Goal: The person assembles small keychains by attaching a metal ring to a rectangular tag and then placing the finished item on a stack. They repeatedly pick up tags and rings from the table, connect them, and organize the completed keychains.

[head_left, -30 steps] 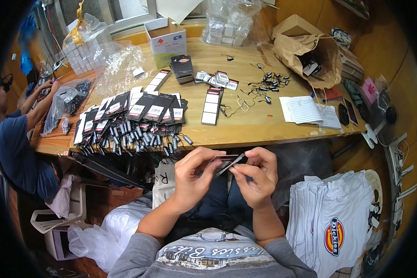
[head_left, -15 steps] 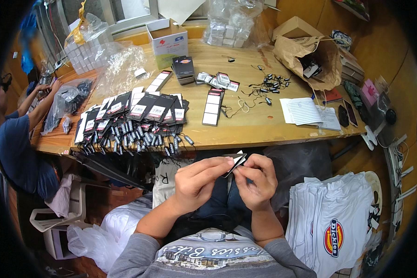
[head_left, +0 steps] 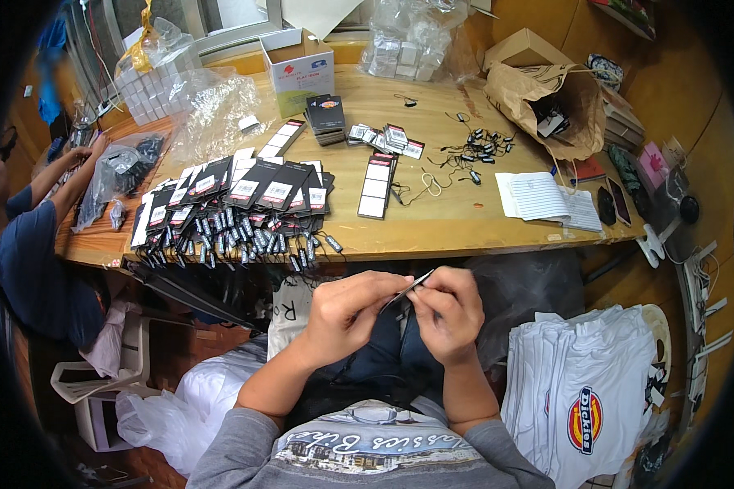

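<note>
Above my lap, just off the table's near edge, a black hang tag point(head_left: 404, 294) is held tilted and seen almost edge-on. My left hand point(head_left: 347, 314) pinches it between thumb and fingers. On its other edge, the bent fingers of my right hand point(head_left: 448, 314) are closed. My fingers cover most of the tag's face. Ahead and to the left lies a big heap of black hang tags point(head_left: 257, 189) with white barcode labels, their small black string seals point(head_left: 261, 242) hanging toward the table's edge.
On the wooden table point(head_left: 440, 220) are a stack of black tags point(head_left: 326, 122), loose string seals point(head_left: 479, 145), a notebook point(head_left: 534, 197) and a paper bag point(head_left: 510, 94). Folded white shirts point(head_left: 575, 383) are piled at my right. A co-worker point(head_left: 45, 253) sits at the left, handling plastic bags.
The tag has turned in my hands to show its edge, and the white piece that stood out beside it no longer shows. Both hands stay in nearly the same place.
</note>
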The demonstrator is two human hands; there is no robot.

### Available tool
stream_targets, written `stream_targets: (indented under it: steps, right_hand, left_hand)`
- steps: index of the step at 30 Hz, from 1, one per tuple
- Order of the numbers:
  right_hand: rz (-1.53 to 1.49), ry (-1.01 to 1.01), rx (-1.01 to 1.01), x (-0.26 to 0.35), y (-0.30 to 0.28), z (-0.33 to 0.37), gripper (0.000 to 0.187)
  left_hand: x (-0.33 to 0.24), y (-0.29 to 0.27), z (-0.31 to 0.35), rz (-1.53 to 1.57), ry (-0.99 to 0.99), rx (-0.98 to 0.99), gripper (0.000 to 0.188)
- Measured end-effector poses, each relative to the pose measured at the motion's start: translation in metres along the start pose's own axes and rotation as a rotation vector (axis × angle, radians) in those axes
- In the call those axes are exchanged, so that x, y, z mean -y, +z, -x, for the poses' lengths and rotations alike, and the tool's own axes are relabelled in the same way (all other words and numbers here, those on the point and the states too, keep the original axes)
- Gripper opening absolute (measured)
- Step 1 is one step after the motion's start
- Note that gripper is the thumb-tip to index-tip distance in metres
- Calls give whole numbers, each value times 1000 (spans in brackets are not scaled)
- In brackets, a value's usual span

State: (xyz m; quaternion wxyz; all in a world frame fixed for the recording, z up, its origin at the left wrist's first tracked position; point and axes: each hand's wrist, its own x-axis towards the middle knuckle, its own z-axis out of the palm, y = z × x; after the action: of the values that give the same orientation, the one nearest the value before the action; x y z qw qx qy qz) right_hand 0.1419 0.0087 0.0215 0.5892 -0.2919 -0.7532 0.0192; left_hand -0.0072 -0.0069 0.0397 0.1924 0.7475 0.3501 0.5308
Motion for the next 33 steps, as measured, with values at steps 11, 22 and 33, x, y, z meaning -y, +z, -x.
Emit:
stream_targets:
  steps: [11,22,33]
  right_hand:
    - [-404,143,151,-6,1,1,18]
    - [-556,272,99,-2,8,6,19]
    - [-566,200,119,1,4,5,23]
  left_hand:
    - [20,-4,-2,822,-430,151,10]
    - [21,4,6,746,-372,84,7]
    - [22,6,9,903,-390,173,11]
